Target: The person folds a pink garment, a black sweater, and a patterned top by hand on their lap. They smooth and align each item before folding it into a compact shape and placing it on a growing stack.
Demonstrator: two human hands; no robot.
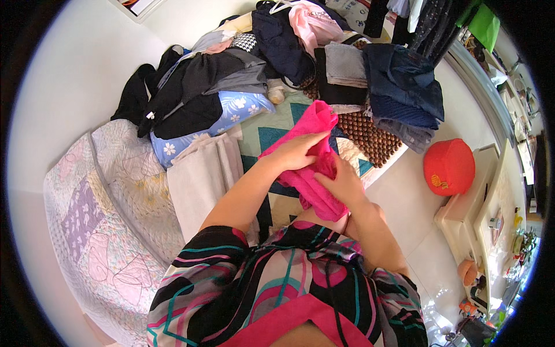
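Observation:
A bright pink cloth garment [303,130], bunched and partly folded over, is held up before me at the centre of the view. My left hand [297,152] lies across its left side, fingers over the fabric. On its lower right side, my right hand [346,182] grips the fabric, with the thumb pointing left. One end of the garment points away from me and the other hangs near my lap. Beneath it lies a patchwork quilt [277,134] in green, navy and cream.
Dark clothes [208,73] are heaped over a blue floral pillow [247,108]. Folded beige cloth [206,173] and a pale quilt [125,195] lie left. Folded navy clothes [403,86] and a wooden bead mat [368,136] lie right, near a red stool [449,167] and white furniture [464,212].

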